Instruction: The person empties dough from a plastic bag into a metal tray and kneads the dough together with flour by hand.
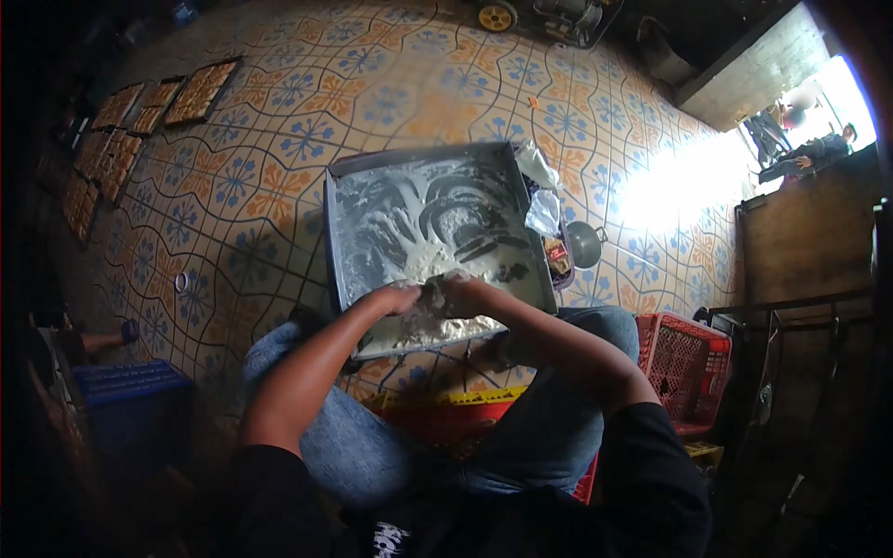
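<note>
A large grey tray [328,251] lies in front of my knees, its bottom smeared with white powder or dough [428,263]. Both hands are over the near half of the tray, in the white mass. My left hand [402,298] is close beside my right hand [458,294], and white stuff coats the fingers. The fingers of both hands point down into the mass and are blurred, so their pose and anything between them cannot be made out.
Plastic bags [541,212] and packets in a crate flank the tray's right side, near a metal bowl [584,245]. A red crate [684,372] stands right, a blue crate [126,381] left. Trays of baked pieces [202,91] lie far left. A person [819,153] is at upper right.
</note>
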### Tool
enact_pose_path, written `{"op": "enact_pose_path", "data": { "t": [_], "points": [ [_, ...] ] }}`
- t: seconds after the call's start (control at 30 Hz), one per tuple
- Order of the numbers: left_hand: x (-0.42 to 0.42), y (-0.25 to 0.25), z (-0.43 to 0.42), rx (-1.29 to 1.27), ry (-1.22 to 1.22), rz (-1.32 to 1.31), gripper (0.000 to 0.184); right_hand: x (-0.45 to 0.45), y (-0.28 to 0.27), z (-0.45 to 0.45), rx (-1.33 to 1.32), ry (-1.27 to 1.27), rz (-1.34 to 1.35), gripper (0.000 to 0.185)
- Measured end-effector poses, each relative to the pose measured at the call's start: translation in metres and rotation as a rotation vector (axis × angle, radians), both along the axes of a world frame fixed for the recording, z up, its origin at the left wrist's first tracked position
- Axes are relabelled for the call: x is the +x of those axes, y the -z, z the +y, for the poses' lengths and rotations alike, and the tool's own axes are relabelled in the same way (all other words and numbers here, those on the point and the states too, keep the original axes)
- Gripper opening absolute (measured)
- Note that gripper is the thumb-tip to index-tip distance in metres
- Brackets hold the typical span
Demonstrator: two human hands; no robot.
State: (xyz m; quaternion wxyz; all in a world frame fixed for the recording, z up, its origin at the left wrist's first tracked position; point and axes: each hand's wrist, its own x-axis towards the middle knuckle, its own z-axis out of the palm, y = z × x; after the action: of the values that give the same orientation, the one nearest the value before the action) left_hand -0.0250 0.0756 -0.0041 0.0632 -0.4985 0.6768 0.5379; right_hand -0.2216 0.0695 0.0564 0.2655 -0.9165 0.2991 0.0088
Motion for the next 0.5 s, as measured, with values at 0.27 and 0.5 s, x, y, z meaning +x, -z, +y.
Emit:
{"op": "enact_pose_path", "data": {
  "t": [0.27, 0.5],
  "points": [
    [0.007, -0.071, 0.001, -0.365, 0.152, -0.135, 0.034, -0.026, -0.017, -0.054, 0.025, 0.168, -0.175, 0.039],
    [0.012, -0.079, 0.009, -0.317, 0.121, -0.289, 0.037, 0.008, 0.028, -0.062, -0.005, 0.265, 0.072, 0.037]
  ]
}}
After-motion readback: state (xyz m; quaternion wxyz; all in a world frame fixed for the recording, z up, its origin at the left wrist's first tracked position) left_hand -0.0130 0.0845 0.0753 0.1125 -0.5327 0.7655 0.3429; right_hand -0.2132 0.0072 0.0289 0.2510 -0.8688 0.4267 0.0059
